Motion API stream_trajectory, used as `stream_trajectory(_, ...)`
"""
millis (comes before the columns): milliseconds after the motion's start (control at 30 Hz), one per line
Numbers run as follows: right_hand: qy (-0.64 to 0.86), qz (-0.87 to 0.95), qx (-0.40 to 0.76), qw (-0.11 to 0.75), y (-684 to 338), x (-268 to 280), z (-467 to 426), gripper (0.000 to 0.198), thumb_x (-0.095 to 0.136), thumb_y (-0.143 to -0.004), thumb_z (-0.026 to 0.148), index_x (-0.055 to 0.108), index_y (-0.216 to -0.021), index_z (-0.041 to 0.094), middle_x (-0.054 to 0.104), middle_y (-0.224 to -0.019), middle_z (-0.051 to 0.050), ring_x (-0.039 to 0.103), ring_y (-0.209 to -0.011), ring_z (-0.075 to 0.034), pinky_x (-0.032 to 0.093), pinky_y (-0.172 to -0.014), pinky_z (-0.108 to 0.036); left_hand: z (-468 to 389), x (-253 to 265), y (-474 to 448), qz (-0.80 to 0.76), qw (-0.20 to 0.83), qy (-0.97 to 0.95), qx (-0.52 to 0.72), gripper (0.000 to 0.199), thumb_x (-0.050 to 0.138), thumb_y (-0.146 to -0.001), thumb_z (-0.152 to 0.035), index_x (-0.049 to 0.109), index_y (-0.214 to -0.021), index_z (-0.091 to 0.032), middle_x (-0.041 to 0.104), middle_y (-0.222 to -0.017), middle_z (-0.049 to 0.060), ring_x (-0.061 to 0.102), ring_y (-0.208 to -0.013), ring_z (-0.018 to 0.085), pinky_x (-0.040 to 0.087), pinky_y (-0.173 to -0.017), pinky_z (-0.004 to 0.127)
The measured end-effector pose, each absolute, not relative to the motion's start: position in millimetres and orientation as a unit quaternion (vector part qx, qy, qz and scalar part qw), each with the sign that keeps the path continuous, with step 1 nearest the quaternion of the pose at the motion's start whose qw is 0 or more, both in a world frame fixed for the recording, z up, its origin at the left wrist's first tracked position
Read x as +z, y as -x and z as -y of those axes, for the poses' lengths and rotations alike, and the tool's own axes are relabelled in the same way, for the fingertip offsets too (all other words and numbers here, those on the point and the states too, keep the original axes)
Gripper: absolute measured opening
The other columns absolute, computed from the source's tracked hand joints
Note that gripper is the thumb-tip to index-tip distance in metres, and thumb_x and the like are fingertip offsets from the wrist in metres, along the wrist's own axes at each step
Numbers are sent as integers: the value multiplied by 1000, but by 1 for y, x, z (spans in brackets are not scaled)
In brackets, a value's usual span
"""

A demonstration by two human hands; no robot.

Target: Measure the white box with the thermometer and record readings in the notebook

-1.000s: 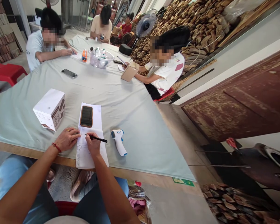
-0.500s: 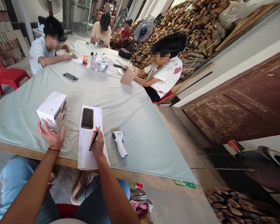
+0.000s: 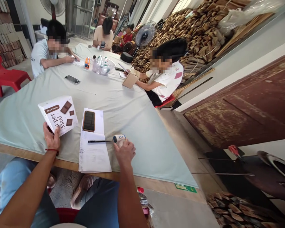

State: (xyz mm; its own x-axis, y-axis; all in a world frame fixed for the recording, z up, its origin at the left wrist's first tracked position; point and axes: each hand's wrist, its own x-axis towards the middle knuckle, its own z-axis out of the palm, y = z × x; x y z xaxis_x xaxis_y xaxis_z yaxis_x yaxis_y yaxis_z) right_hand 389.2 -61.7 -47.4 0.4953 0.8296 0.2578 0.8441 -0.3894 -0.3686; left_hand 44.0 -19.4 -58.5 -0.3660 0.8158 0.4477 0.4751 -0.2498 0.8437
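My left hand (image 3: pixel 51 136) grips the lower edge of a white box (image 3: pixel 59 115), its thumb on the printed face. Brown squares and the word "Meal" show on that face, which is tilted toward me. My right hand (image 3: pixel 125 152) is closed over a white and blue infrared thermometer (image 3: pixel 119 138); only the head end with its buttons shows, the handle is hidden under the hand. Between my hands lies an open notebook (image 3: pixel 95 161) with handwriting. A black pen (image 3: pixel 98 141) rests across it, pointing at the thermometer. A phone in an orange-edged case (image 3: pixel 88 121) sits on the upper page.
Farther off on the cloth-covered table (image 3: pixel 144 126) are another phone (image 3: pixel 72 79), a clear basin of bottles (image 3: pixel 102 68) and an orange box (image 3: pixel 87 63). Several people sit around it, one with a cardboard box (image 3: pixel 130 79). A red chair (image 3: pixel 8 74) stands left.
My right hand has let go of the pen, now lying on the notebook, and moved right onto the thermometer. My left hand has taken hold of the box and turned its printed face toward me.
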Motion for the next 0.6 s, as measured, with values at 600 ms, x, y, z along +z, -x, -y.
stream_trajectory(600, 514, 434, 545, 501, -231, -3, 71, 30, 63, -69, 45, 55, -56, 20, 52, -53, 3, 43, -52, -12, 37, -51, -24, 22, -38, -58, -576, 176, -603, 524, 61, 35, -98, -58, 43, -140, -14, 60, -127, 16, 57, -116, 29, 44, -102, 46)
